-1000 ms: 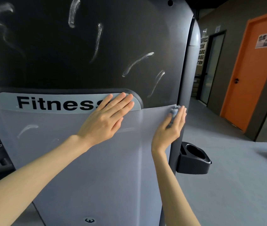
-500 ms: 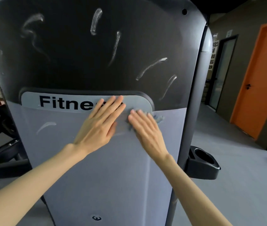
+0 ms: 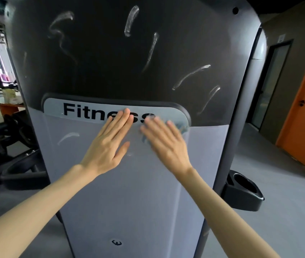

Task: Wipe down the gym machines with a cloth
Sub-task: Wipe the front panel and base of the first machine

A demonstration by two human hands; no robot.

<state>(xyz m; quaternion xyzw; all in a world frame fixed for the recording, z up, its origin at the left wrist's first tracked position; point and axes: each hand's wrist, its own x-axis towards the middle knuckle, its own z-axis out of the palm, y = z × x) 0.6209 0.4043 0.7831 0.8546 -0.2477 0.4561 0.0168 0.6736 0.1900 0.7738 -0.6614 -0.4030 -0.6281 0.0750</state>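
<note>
Grey shroud panel [image 3: 129, 192] of the gym machine [image 3: 101, 58] fills the head view, only one view here. Your left hand [image 3: 108, 144] lies flat on it, fingers together and extended, tips over the "Fitness" label [image 3: 84, 110], holding nothing. Your right hand [image 3: 164, 142] is flat too, fingers slightly spread, pressing the blue cloth [image 3: 182, 128] against the panel near the label's right corner; cloth mostly hidden, blurred. White smears [image 3: 190, 75] sit untouched on the dark upper section. Risk: cloth is only pinned by your palm, so a fast stroke could let it slip out and drop near the cup holder [image 3: 244, 192].
</note>
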